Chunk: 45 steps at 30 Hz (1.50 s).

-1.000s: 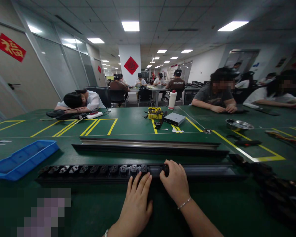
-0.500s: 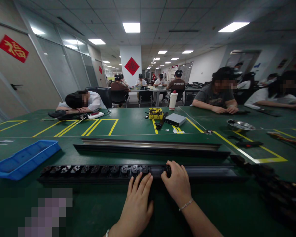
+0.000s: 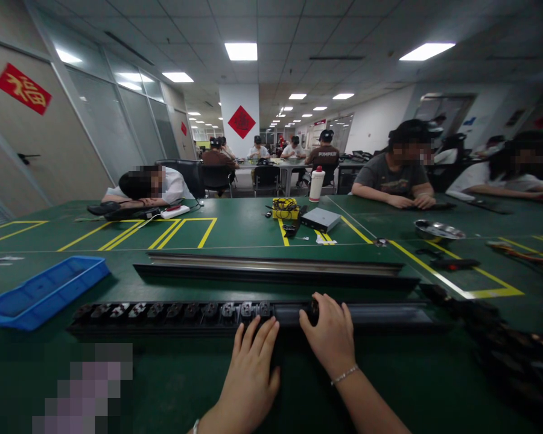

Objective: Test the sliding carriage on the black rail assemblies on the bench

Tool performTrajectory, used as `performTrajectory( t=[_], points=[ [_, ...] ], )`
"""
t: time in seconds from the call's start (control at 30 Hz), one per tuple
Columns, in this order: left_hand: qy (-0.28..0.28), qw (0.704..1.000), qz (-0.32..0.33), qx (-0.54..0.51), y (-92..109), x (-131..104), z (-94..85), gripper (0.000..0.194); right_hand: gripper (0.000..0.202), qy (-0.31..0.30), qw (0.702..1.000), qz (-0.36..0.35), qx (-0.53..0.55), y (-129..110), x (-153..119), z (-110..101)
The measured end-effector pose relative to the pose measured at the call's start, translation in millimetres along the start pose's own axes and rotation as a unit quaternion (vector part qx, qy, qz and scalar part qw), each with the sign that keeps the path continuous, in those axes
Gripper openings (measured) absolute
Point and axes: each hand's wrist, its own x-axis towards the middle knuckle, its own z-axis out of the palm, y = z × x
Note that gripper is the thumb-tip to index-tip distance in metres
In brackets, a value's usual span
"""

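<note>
Fingers (image 3: pixel 266 346) of the left hand (image 3: pixel 248 380) lie long and slightly apart, their tips at the near edge of a narrow, straight black channel (image 3: pixel 163 330). The right hand (image 3: pixel 332 337) curls, thumb and fingers clamped on a small dark piece (image 3: pixel 314 310) at the channel's smooth right half; how deep it sits cannot be seen. A thin silvery bracelet (image 3: pixel 344 375) circles that wrist. Blocky, glossy black sockets (image 3: pixel 211 310) form a tight row along the channel's left half, ending beside the left fingertips.

All this rests on a smooth green worktop (image 3: pixel 185 386). Left of the channel is a shallow, oblong blue plastic tray (image 3: pixel 63 299); to the right, a dim, lumpy heap of dark parts (image 3: pixel 516 349).

Just beyond, a second long black rail (image 3: pixel 271 276) with a pale metallic strip runs nearly parallel. Farther off are a round, shiny metal bowl (image 3: pixel 447 232), a flat grey box (image 3: pixel 321 218), a yellow box (image 3: pixel 278 213) draped in black cables, and a white, red-capped bottle (image 3: pixel 316 185). At the far edge, a person in a grey shirt (image 3: pixel 391 175) leans on folded forearms.
</note>
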Motion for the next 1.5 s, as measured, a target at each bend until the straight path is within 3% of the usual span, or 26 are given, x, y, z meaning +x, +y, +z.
performTrajectory(
  t=[0.2, 0.47, 0.93, 1.5],
  points=[
    [0.002, 1.000, -0.001, -0.003, -0.3, -0.3, 1.4, 0.074, 0.035, -0.016, 0.999, 0.027, -0.016, 2.1, 3.4, -5.8],
    [0.004, 1.000, -0.003, -0.002, 0.8, 0.4, -2.0, 0.074, 0.045, -0.024, 0.997, 0.046, -0.058, 8.8, 4.0, -6.7],
    [0.009, 1.000, -0.002, 0.000, 0.1, 0.8, 1.2, 0.076, 0.046, -0.029, 0.996, 0.026, -0.081, 22.3, 3.0, -11.8],
    [0.011, 1.000, -0.002, -0.002, 0.4, 0.4, 0.7, 0.077, 0.051, -0.047, 0.995, 0.048, -0.073, 22.2, 6.0, -15.1]
  ],
)
